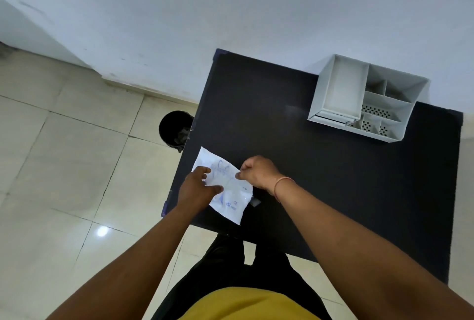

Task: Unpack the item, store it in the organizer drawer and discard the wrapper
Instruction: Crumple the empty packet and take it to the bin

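Note:
A flat white packet (232, 200) with blue print lies at the near left corner of the dark table (333, 178). My left hand (197, 186) rests on its left side, thumb and fingers spread over it. My right hand (257, 172) is closed, pinching the packet's right edge. The item inside the packet is hidden. A white organizer (364, 99) with several compartments and a drawer at its left bottom stands at the table's far right. Whether that drawer is slightly out, I cannot tell.
A black bin (174, 127) stands on the tiled floor beside the table's left edge, something crumpled inside it. The table's far side meets a white wall. A small grey piece (256, 202) lies by the packet's right corner.

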A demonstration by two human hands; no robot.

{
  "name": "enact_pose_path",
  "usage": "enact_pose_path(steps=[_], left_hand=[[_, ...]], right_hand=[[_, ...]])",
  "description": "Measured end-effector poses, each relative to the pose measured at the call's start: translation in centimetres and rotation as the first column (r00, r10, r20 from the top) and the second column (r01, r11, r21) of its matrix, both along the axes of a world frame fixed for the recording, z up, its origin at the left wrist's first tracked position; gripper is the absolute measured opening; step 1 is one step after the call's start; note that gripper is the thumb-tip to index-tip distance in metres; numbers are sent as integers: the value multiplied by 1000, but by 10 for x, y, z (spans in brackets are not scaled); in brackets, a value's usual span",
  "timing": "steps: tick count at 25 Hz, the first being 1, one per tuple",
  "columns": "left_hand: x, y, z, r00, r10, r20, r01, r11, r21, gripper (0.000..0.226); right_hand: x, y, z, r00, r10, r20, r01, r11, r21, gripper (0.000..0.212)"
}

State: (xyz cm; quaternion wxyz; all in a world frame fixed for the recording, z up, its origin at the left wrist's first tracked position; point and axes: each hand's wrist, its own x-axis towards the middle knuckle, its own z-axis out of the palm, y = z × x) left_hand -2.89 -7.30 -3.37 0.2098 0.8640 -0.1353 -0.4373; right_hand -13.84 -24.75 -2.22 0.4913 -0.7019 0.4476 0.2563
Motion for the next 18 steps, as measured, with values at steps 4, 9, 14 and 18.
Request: enact_pose_path(steps=[4, 9, 14, 18], left_hand=[[8, -4, 32, 980, -28, -196, -19, 972, -235, 73], [11, -11, 92, 830, 15, -557, -306, 848, -433, 41], [11, -9, 137, 744, 272, -611, -590, 697, -407, 23], [5, 17, 174, 312, 230, -922, -903, 373, -213, 22]], right_hand=[[-6, 0, 54, 905, -414, 101, 277, 751, 599, 15], [-6, 15, 105, 739, -660, 136, 347, 546, 762, 51], [-4, 11, 148, 719, -512, 470, 498, 851, 165, 47], [-22, 14, 169, 814, -221, 537, 281, 959, -32, 21]])
